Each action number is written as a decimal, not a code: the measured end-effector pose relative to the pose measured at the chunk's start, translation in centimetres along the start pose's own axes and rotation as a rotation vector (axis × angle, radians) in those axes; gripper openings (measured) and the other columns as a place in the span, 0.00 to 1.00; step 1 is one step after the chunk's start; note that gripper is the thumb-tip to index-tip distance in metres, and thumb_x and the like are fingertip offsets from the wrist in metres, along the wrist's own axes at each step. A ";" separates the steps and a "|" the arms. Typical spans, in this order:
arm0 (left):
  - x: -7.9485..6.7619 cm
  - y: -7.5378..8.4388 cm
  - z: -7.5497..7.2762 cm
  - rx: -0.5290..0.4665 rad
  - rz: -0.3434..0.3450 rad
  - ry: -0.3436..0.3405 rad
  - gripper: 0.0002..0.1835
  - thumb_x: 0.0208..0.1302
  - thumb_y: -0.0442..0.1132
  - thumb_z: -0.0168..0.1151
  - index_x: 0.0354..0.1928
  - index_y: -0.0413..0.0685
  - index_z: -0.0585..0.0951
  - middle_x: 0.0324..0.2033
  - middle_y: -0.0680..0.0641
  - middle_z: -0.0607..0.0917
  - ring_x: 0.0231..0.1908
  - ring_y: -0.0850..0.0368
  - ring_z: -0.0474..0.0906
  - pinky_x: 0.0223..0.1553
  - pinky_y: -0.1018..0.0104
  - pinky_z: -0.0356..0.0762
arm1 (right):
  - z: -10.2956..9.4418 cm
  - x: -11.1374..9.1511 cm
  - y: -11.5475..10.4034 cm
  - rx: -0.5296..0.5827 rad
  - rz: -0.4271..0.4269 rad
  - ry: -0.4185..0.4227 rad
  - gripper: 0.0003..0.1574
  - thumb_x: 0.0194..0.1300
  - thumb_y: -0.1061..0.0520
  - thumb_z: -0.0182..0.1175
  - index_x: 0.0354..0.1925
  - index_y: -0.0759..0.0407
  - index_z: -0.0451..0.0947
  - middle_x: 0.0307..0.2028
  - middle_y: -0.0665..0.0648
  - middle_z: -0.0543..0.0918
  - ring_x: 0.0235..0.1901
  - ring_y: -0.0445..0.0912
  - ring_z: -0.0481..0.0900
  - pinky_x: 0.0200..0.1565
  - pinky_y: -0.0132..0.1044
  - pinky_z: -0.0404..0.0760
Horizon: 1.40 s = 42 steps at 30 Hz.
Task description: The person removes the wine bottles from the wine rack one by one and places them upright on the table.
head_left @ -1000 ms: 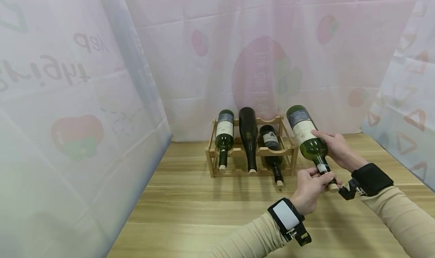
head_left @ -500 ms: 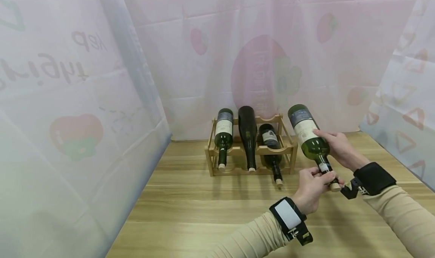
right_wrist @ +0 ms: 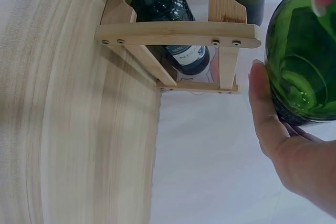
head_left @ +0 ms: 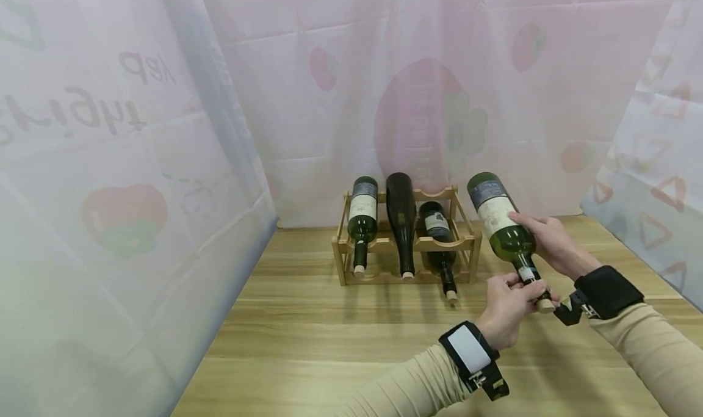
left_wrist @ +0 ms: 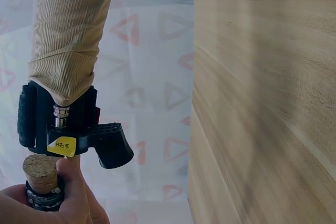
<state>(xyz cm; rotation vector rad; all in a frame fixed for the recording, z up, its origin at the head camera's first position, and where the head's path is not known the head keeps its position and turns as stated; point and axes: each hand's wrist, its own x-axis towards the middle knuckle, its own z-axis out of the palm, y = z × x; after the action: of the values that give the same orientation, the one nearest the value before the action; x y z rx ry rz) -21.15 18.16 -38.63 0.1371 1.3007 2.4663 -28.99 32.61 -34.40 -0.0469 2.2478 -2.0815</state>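
In the head view a green wine bottle (head_left: 512, 241) with a cream and blue label hangs tilted in the air to the right of the wooden rack, its corked neck pointing toward me. My left hand (head_left: 504, 310) grips that neck, thumb on top near the cork (left_wrist: 41, 173), as the left wrist view shows. My right hand (head_left: 551, 246) holds the bottle's body from the right side. In the right wrist view its fingers curve around the green glass (right_wrist: 302, 72), partly cut off by the frame.
The wooden wine rack (head_left: 406, 245) stands on the wood-grain table (head_left: 307, 337). On its upper level lie a green bottle (head_left: 362, 212) and a dark bottle (head_left: 401, 215); a labelled dark bottle (head_left: 438, 224) lies lower at the right. Printed curtains (head_left: 351, 118) enclose the back and sides.
The held bottle and both hands have drifted slightly right and down. The rack and its bottles stay as they were.
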 end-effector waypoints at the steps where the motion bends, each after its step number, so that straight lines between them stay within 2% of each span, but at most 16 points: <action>1: 0.0 -0.1 0.0 0.000 0.000 -0.003 0.04 0.59 0.22 0.61 0.34 0.34 0.79 0.22 0.45 0.80 0.22 0.54 0.79 0.35 0.61 0.86 | 0.0 0.0 0.1 0.003 0.000 0.001 0.14 0.71 0.41 0.52 0.37 0.45 0.78 0.35 0.41 0.83 0.38 0.34 0.80 0.43 0.27 0.79; 6: -0.1 -0.3 0.1 0.005 0.001 -0.007 0.04 0.59 0.22 0.61 0.34 0.36 0.80 0.22 0.45 0.80 0.22 0.55 0.79 0.33 0.64 0.85 | -0.2 -0.2 0.3 0.017 0.007 0.002 0.14 0.71 0.41 0.52 0.36 0.45 0.79 0.34 0.42 0.83 0.37 0.34 0.80 0.42 0.27 0.79; 13: -0.2 -0.6 0.2 0.018 -0.009 0.008 0.05 0.59 0.22 0.61 0.33 0.37 0.80 0.21 0.45 0.80 0.22 0.56 0.79 0.32 0.65 0.85 | -0.3 -0.4 0.5 -0.009 -0.004 -0.001 0.17 0.72 0.41 0.51 0.44 0.51 0.73 0.35 0.41 0.82 0.38 0.34 0.80 0.43 0.27 0.79; 21: -0.2 -0.7 0.5 0.014 -0.016 0.010 0.04 0.59 0.23 0.61 0.33 0.37 0.80 0.22 0.44 0.81 0.23 0.55 0.80 0.32 0.64 0.86 | -0.6 -0.5 0.6 0.072 -0.017 -0.013 0.12 0.72 0.44 0.52 0.37 0.44 0.80 0.35 0.42 0.83 0.38 0.34 0.81 0.42 0.27 0.80; 26: -0.2 -0.8 0.7 0.010 -0.016 0.024 0.04 0.59 0.22 0.61 0.34 0.36 0.80 0.22 0.44 0.80 0.24 0.53 0.82 0.31 0.64 0.86 | -0.7 -0.6 0.6 0.044 -0.013 -0.012 0.12 0.72 0.44 0.51 0.37 0.43 0.79 0.35 0.42 0.83 0.37 0.35 0.81 0.41 0.29 0.81; 29: -0.3 -0.8 0.8 0.010 -0.013 0.033 0.04 0.58 0.22 0.62 0.34 0.34 0.80 0.22 0.44 0.80 0.26 0.50 0.84 0.31 0.63 0.86 | -0.8 -0.7 0.6 0.028 -0.011 -0.010 0.12 0.72 0.43 0.51 0.40 0.45 0.78 0.36 0.42 0.82 0.38 0.35 0.81 0.42 0.29 0.81; 33: -0.2 -0.9 0.9 0.013 -0.016 0.042 0.05 0.58 0.22 0.62 0.34 0.35 0.80 0.22 0.44 0.81 0.34 0.36 0.86 0.32 0.62 0.86 | -0.9 -0.6 0.7 0.034 -0.005 -0.004 0.11 0.72 0.43 0.52 0.40 0.44 0.78 0.36 0.42 0.82 0.38 0.35 0.81 0.41 0.29 0.81; 36: -0.2 -0.9 0.9 0.013 -0.016 0.037 0.05 0.58 0.22 0.62 0.33 0.36 0.80 0.22 0.44 0.81 0.39 0.30 0.84 0.32 0.62 0.86 | -1.0 -0.7 0.6 0.032 0.000 0.005 0.10 0.71 0.43 0.53 0.38 0.41 0.78 0.36 0.41 0.82 0.38 0.35 0.81 0.41 0.29 0.81; 38: -0.2 -1.0 0.9 0.010 -0.012 0.029 0.05 0.58 0.22 0.62 0.33 0.36 0.80 0.22 0.44 0.81 0.37 0.32 0.85 0.31 0.63 0.86 | -1.0 -0.7 0.6 0.017 0.002 0.008 0.12 0.71 0.42 0.52 0.43 0.45 0.77 0.36 0.40 0.82 0.38 0.34 0.81 0.42 0.29 0.81; 42: -0.2 -1.2 0.8 0.005 -0.012 0.019 0.05 0.57 0.22 0.62 0.33 0.36 0.80 0.22 0.44 0.81 0.27 0.47 0.85 0.29 0.66 0.85 | -1.0 -0.8 0.8 -0.023 0.011 0.009 0.26 0.72 0.41 0.51 0.56 0.57 0.68 0.37 0.39 0.81 0.39 0.33 0.81 0.43 0.28 0.80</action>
<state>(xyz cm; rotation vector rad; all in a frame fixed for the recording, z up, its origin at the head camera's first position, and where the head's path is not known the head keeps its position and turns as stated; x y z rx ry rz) -20.43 19.33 -39.08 0.1065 1.3123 2.4602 -28.24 33.74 -35.09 -0.0269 2.2725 -2.0541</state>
